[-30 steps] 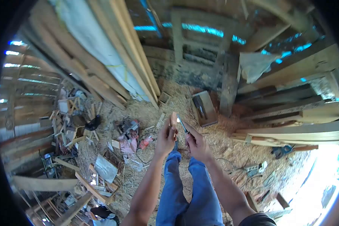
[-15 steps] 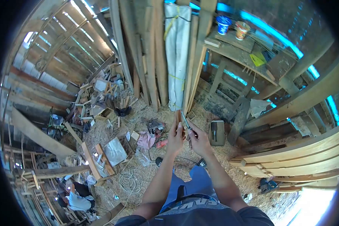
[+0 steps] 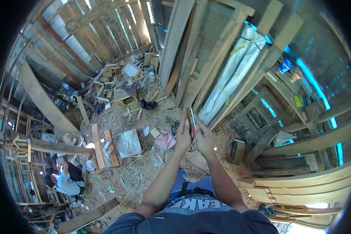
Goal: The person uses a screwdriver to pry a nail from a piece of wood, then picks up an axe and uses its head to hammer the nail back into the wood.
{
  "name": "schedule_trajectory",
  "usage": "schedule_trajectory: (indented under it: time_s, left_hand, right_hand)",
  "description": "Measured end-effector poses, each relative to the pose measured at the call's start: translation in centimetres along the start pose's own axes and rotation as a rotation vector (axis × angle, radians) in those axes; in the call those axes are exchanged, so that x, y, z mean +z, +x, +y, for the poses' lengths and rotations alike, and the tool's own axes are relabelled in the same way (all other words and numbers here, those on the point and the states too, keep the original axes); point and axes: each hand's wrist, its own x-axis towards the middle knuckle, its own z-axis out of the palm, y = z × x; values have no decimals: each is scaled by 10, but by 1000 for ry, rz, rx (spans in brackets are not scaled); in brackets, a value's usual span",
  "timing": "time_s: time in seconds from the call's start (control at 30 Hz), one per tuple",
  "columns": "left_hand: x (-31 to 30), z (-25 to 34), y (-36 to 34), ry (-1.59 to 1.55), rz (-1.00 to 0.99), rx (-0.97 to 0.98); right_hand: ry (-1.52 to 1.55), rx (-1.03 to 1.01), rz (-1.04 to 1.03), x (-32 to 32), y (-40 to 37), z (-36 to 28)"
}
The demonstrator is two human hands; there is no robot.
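Closer together now: left hand (image 3: 183, 135) fingers grasp slim wood strip (image 3: 187, 114), right hand (image 3: 204, 139) pinches thin blade (image 3: 192, 124).

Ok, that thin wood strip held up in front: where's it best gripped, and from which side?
Probably low on the wood strip, from its left, as the left hand does now. It stands roughly upright, so a low pinch leaves the top free, and the right hand holds the slim tool at its right side.

A coiled cord (image 3: 134, 178) lies on straw (image 3: 117, 121) beside a grey sheet (image 3: 128, 143); planks (image 3: 175, 43) lean behind.
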Motion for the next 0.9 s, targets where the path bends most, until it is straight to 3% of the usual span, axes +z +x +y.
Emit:
schedule_trajectory:
  time_s: [0.1, 0.13, 0.23, 0.27, 0.3, 0.37, 0.43, 0.47, 0.57, 0.6, 0.7, 0.9]
  left_hand:
    - [-57, -12, 31, 76, 34, 83]
    - [-70, 4, 27, 11, 24, -54]
    - [-88, 55, 19, -28, 75, -168]
    - [-113, 23, 37, 40, 69, 37]
    - [-124, 24, 42, 26, 74, 43]
    - [-147, 28, 47, -36, 72, 44]
    - [-164, 54, 40, -56, 116, -33]
    - [-175, 61, 42, -33, 110, -27]
    - [-194, 92, 42, -71, 133, 3]
    - [-200, 102, 42, -117, 157, 13]
    - [-225, 104, 61, 13, 179, 182]
    - [-255, 145, 75, -108, 254, 143]
  right_hand:
    - [-98, 107, -54, 43, 11, -13]
    - [-42, 130, -46, 57, 13, -8]
    - [43, 198, -88, 101, 15, -6]
    - [79, 203, -90, 114, 17, -5]
    - [114, 203, -85, 123, 21, -6]
    - [30, 180, -74, 145, 26, 6]
    - [-147, -128, -88, 175, 32, -10]
    - [-54, 265, -179, 177, 31, -20]
    - [-4, 80, -267, 208, 44, -19]
    - [-120, -10, -250, 216, 49, -14]
    - [-17, 30, -295, 241, 65, -7]
    - [-3, -29, -378, 288, 93, -24]
